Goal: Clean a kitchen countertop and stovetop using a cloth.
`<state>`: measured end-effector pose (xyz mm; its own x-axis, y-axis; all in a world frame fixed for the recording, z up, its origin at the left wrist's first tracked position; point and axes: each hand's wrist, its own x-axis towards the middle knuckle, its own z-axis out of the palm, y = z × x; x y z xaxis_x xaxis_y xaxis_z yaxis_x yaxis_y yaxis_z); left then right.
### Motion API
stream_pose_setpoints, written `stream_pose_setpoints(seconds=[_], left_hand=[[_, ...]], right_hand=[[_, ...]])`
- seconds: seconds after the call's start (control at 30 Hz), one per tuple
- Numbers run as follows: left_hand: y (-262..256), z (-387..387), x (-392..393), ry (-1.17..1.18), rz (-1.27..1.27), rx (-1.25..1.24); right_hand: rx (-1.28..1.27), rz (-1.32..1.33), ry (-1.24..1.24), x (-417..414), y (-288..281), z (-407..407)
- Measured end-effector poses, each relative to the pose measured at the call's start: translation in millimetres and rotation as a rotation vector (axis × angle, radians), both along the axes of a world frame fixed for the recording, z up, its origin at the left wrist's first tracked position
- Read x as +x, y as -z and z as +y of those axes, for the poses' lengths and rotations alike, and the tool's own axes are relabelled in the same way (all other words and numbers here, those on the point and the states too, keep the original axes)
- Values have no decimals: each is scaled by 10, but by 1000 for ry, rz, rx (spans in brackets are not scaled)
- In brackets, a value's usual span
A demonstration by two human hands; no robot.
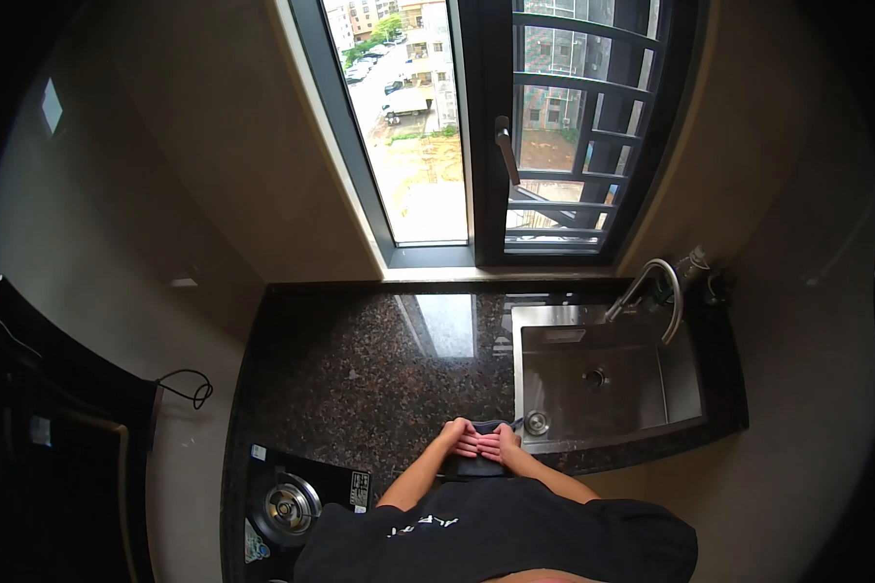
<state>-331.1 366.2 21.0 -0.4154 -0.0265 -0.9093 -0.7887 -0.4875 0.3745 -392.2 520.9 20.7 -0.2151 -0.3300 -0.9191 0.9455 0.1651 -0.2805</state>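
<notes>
My left hand (pixel 462 439) and my right hand (pixel 500 444) are close together in front of my body, at the front edge of the dark granite countertop (pixel 335 379). Their fingers curl inward and the fingertips nearly meet. Between and behind them is a dark grey cloth (pixel 490 425), which both hands appear to grip; part of it is hidden by the fingers. One end of the cloth reaches right, towards the rim of the stainless steel sink (pixel 518 364). A round metal sink strainer (pixel 537 423) sits at the sink's near left corner, just right of my right hand.
A curved metal faucet (pixel 677 295) rises at the sink's back right. A gas burner (pixel 289 509) is set in the black glass hob (pixel 335 477) at the front left. A black cable (pixel 203 393) loops near the left wall. Behind the counter is a window with a handle (pixel 507 149).
</notes>
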Motion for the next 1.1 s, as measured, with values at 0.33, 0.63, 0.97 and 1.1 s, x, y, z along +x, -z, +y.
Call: stream_pose_setpoints(seconds=[0.33,0.63,0.97,1.1], left_hand=[[-243,-180,-1233,-191,-54,-640],[-85,-953,-2691,-152,-55,-836],[150,-1356,-3377,-57,70,-1062],[-78,-1400,-3191,-174,96,-713]], right_hand=[[161,174,99,-1213,396,-766],[276,201,183,-2699,322,-1665],[283,301,342,-3299,19,-2137],[46,210,250,-3241,99,-1856]])
